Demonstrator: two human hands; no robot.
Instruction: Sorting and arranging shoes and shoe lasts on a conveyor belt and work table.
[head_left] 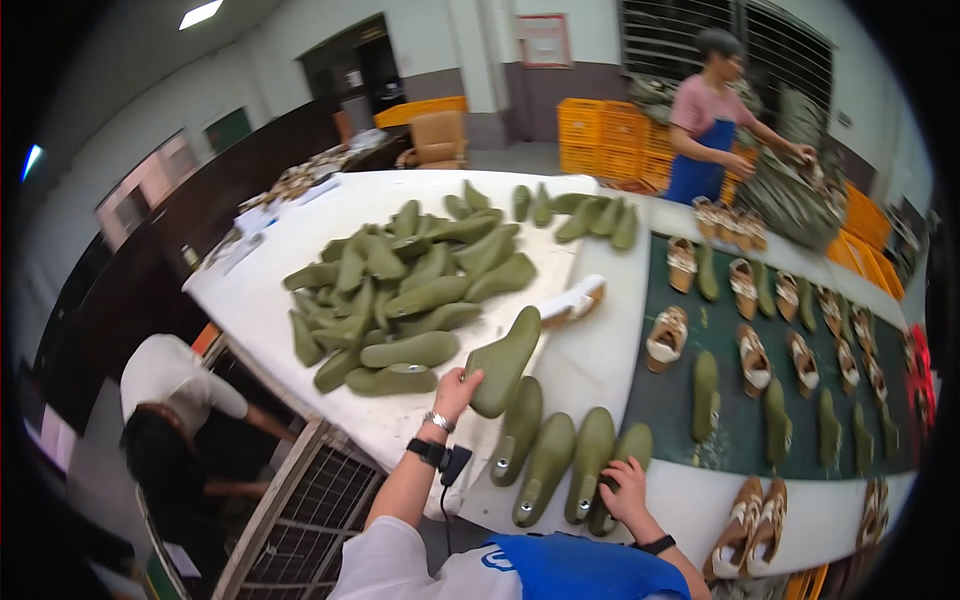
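Observation:
A green shoe last [505, 365] is in my left hand [455, 393], its toe tilted up and away over the table's edge of the pile. My right hand [627, 495] curls over another green last [633, 446] at the right end of a short row near me. Beside it in that row lie more lasts, among them one next to my hand [592, 455], one further left [545, 470] and one under the held last [519, 428]. Beyond my left hand spreads a large heap of green lasts [430, 295]. A white shoe [575, 303] lies on its side just past the held last.
On the right, a dark green conveyor belt [740, 420] carries rows of shoes and lasts. A pair of shoes [750, 525] stands at its near edge. One co-worker [705, 125] stands at the far right; another person [185, 400] bends at the left beside a wire cage [305, 510].

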